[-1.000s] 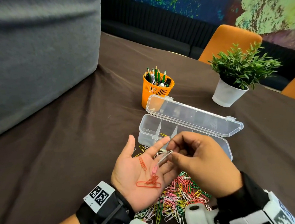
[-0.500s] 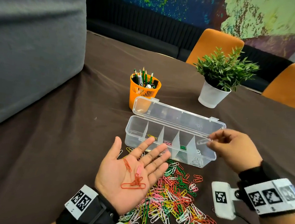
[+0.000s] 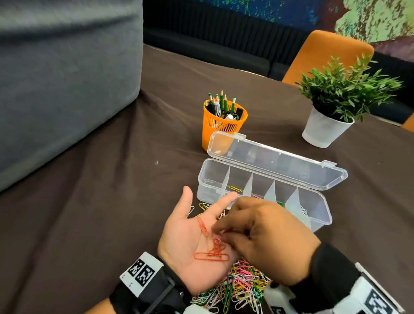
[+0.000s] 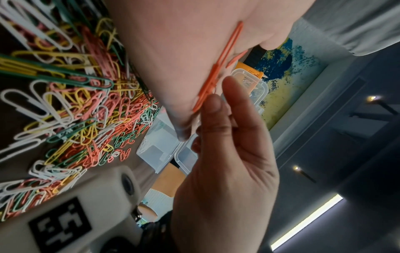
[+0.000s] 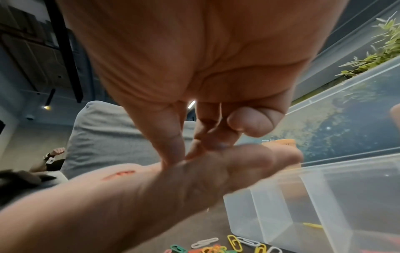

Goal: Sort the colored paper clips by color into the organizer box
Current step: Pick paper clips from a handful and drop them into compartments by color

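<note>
My left hand (image 3: pixel 183 240) lies open, palm up, in front of the clear organizer box (image 3: pixel 322 218). Several orange paper clips (image 3: pixel 211 256) rest on the palm. My right hand (image 3: pixel 264 237) reaches over it, thumb and forefinger pinching a pink paper clip (image 3: pixel 218 239) on the palm. The right wrist view shows those fingertips (image 5: pixel 173 150) pressed together against the left hand (image 5: pixel 151 188). A mixed pile of colored clips (image 3: pixel 242 285) lies on the table under both hands. The box holds a yellow clip (image 3: pixel 235 189), a green one (image 3: pixel 280 203) and white ones (image 3: pixel 303 211) in separate compartments.
The box's lid (image 3: pixel 275 163) stands open behind it. An orange pencil cup (image 3: pixel 222 125) sits just behind the box's left end, a potted plant (image 3: pixel 329 125) at back right. A large grey cushion (image 3: pixel 58 68) fills the left side.
My right hand carried a white clip to the box's right end, let it go, and has come back over the left palm. The left hand stayed open.
</note>
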